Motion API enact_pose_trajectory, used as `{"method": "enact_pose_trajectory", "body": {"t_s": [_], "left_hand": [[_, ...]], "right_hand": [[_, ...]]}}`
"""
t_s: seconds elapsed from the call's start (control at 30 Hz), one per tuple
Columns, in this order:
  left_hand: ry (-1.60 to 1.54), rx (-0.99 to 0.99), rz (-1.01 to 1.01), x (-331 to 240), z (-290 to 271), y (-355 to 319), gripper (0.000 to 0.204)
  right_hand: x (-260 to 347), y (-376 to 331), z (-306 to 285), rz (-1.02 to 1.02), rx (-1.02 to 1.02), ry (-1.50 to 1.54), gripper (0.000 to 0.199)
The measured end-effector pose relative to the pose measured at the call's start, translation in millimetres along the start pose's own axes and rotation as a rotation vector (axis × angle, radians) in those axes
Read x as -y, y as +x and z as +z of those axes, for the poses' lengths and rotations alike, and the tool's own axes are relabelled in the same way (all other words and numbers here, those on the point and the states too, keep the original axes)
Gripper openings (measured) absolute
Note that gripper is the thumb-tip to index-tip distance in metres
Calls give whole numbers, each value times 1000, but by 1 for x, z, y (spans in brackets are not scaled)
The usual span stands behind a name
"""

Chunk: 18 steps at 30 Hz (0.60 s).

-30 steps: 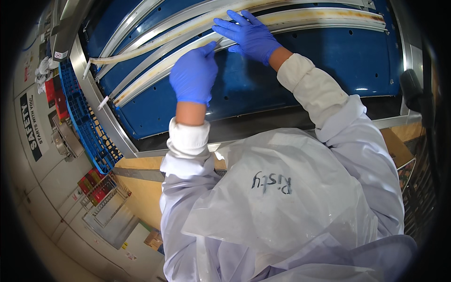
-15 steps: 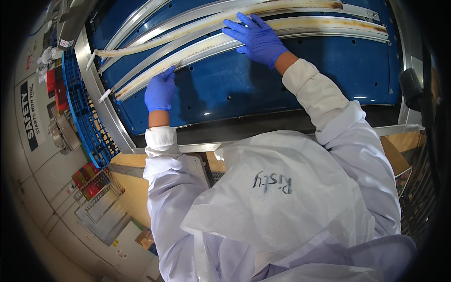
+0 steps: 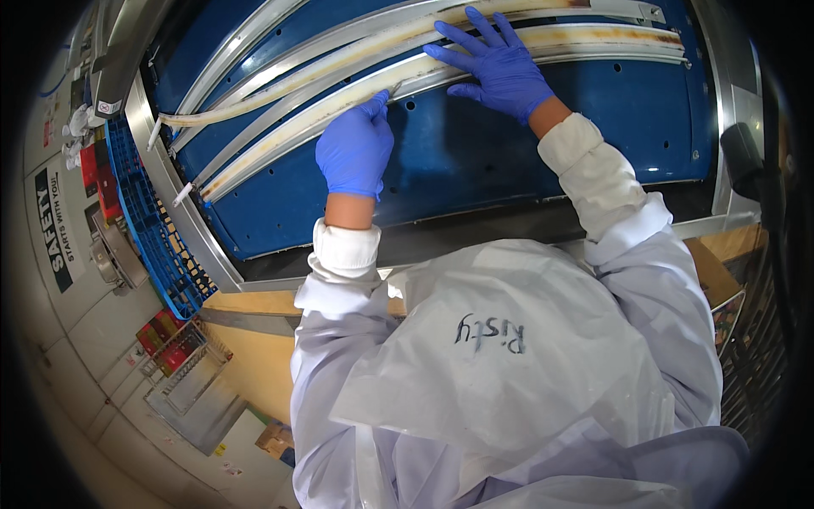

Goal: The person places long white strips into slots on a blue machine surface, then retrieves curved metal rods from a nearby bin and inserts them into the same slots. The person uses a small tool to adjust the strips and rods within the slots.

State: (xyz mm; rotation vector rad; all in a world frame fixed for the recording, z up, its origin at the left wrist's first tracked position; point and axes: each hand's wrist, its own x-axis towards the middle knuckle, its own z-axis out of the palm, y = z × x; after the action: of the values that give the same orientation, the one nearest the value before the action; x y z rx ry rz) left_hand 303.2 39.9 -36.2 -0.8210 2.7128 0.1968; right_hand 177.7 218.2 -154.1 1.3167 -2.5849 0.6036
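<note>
we press our left hand [image 3: 354, 153], fingers curled, on the lower cream strip [image 3: 339, 102] lying along the blue panel [image 3: 509, 161]; our right hand [image 3: 500, 64] lies flat and open further along it. its stained left end looks not yet reached.

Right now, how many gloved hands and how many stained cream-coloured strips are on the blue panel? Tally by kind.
Blue-gloved hands: 2, the left hand and the right hand, both resting on the strips
Stained cream-coloured strips: 2, an upper strip and a lower strip, both lying along the blue panel
Total: 4
</note>
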Motion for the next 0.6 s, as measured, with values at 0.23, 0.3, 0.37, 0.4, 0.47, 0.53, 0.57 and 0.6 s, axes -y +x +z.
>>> {"method": "enact_pose_trajectory", "body": {"t_s": [0.23,0.3,0.37,0.4,0.47,0.53,0.57,0.6], "left_hand": [[64,-58,52,-6,-4,0,26],[80,-68,39,-10,-1,0,26],[89,-11,-42,-18,0,4,28],[96,-14,-26,-20,1,4,28],[110,-22,4,-21,1,3,28],[85,-62,33,-17,-5,-1,28],[72,-82,49,-17,-6,-1,28],[82,-78,49,-17,-3,-1,28]], "right_hand": [[0,0,-2,22,57,-11,64],[2,1,-3,21,76,-11,65],[5,2,-5,18,88,-27,66],[4,1,-5,13,77,-34,67],[1,0,-4,2,54,-48,68],[0,1,-6,12,85,-61,69],[0,2,-7,19,100,-67,69],[0,2,-6,11,93,-57,69]]}}
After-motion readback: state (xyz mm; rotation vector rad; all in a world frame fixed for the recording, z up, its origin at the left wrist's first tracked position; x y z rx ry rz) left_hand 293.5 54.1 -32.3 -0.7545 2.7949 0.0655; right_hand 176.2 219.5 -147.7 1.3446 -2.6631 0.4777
